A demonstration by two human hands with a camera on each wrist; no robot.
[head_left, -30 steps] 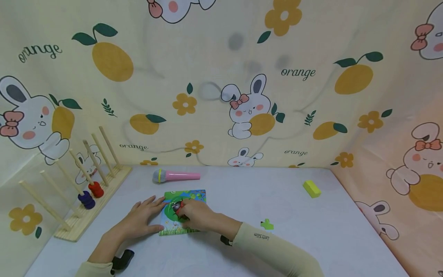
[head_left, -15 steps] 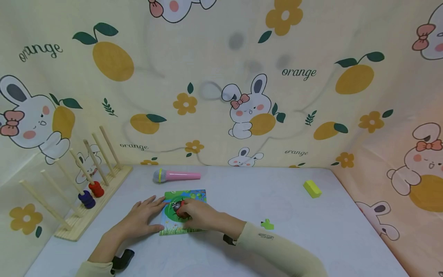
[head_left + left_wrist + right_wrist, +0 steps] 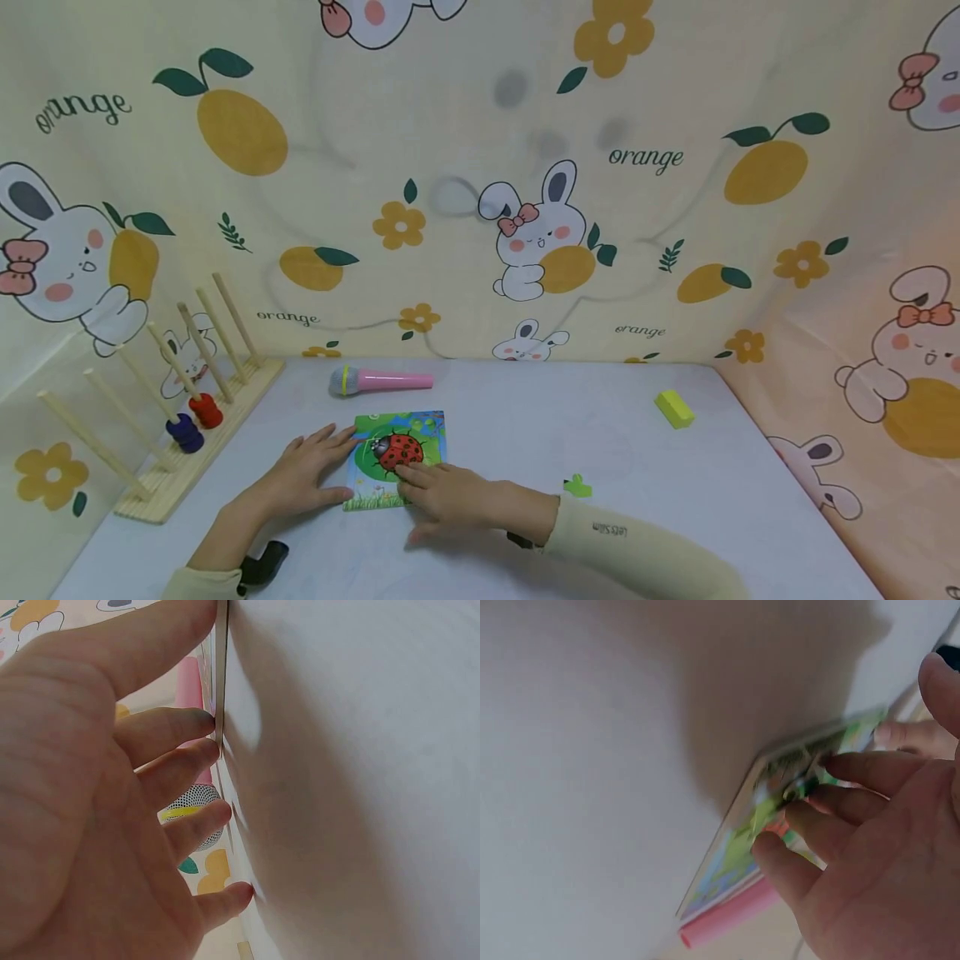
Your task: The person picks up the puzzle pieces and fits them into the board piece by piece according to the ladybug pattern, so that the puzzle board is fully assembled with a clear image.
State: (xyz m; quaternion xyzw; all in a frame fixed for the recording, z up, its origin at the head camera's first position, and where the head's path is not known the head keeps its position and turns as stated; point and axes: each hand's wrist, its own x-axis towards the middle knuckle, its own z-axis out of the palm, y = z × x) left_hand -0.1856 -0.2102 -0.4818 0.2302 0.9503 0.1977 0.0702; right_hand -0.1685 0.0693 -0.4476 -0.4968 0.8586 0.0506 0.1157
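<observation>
A square picture board [image 3: 375, 493] with a red, black-spotted ladybug [image 3: 400, 451] on a green round leaf lies flat on the white table. My left hand [image 3: 303, 473] rests at its left edge, fingers spread, the thumb and fingertips against the edge in the left wrist view. Over the lower right part of the board is my right hand [image 3: 457, 498], fingers extended with the tips close over the ladybug's lower side, thumb apart. Nothing is gripped in that hand [image 3: 877, 847], seen palm-on in the right wrist view.
Behind the board lies a pink toy microphone [image 3: 390, 381]. A wooden peg rack [image 3: 153, 492] with blue rings [image 3: 185, 433] and red rings [image 3: 206, 411] stands at the left. Rightward are a small green piece [image 3: 577, 486] and a yellow-green block [image 3: 675, 409].
My right hand has let go of the ladybug and drawn back right and toward me, its fingers straightening. The ladybug now shows whole on the board. My left hand has stayed put.
</observation>
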